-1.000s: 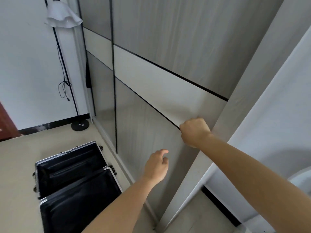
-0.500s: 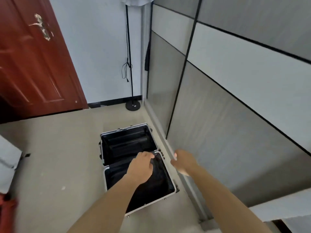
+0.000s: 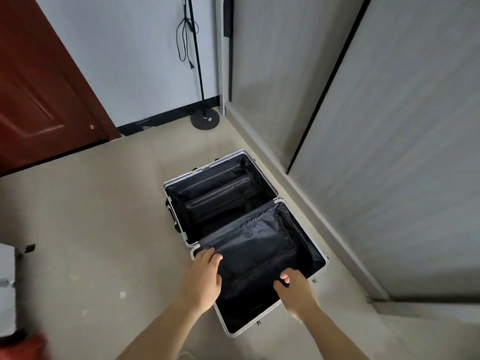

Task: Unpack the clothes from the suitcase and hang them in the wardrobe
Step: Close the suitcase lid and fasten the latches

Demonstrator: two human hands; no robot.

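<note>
Two-halved silver-rimmed suitcase (image 3: 275, 194) open, left hand (image 3: 204, 279), right hand (image 3: 297, 294), fingers (image 3: 211, 257) gripping black lining (image 3: 255, 252).

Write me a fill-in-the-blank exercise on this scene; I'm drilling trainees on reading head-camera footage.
1. The suitcase lies ____ on the floor.
2. The left hand and the right hand both rest on its ____ lining flap.
3. The wardrobe doors are ____.
Missing words: open; black; closed.
</note>
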